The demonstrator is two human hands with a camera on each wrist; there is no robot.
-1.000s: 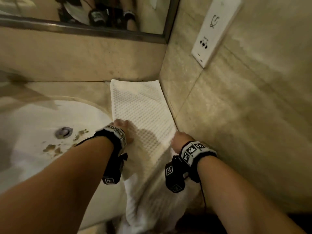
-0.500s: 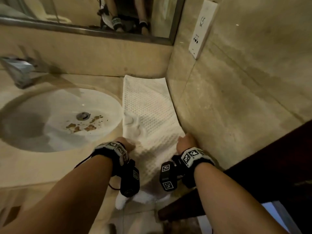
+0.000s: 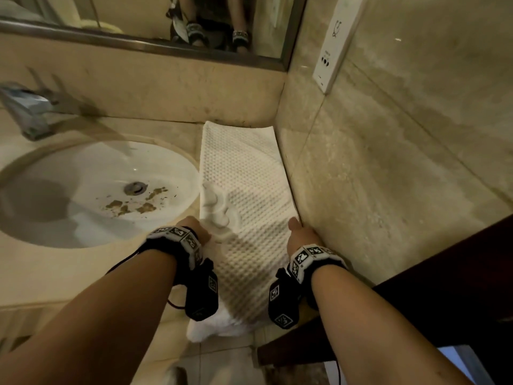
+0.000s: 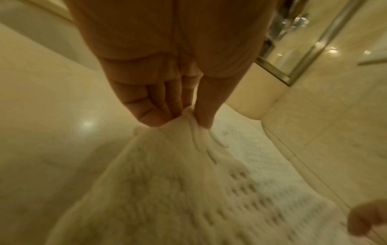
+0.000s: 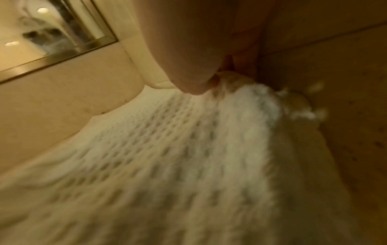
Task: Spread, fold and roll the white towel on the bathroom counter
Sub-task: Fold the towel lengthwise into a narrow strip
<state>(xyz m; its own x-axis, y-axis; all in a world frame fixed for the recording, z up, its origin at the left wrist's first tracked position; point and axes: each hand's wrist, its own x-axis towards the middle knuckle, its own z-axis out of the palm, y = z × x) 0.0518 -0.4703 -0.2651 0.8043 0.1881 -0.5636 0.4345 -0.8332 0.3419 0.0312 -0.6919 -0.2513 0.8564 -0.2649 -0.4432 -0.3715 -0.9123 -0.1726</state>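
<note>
A white waffle-weave towel (image 3: 244, 184) lies as a long narrow strip on the beige counter (image 3: 55, 273), between the sink and the right wall; its near end hangs over the counter's front edge. My left hand (image 3: 198, 232) pinches the towel's left edge (image 4: 188, 122) between thumb and fingers, and the cloth is bunched into small ridges there. My right hand (image 3: 298, 236) pinches the towel's right edge (image 5: 234, 86) close against the wall. Both hands hold the towel (image 5: 167, 149) at about the same distance along the strip.
A white oval sink (image 3: 91, 190) with brown debris near its drain sits left of the towel. A chrome faucet (image 3: 25, 112) stands at far left. A mirror (image 3: 166, 20) runs along the back wall, and a white wall plate (image 3: 336, 43) is on the right wall. Dark wood (image 3: 416, 301) lies lower right.
Both hands have drawn back toward the counter's front edge with the towel's side edges in their grip. Ridges have formed at the left edge. The camera view swung left, showing more sink.
</note>
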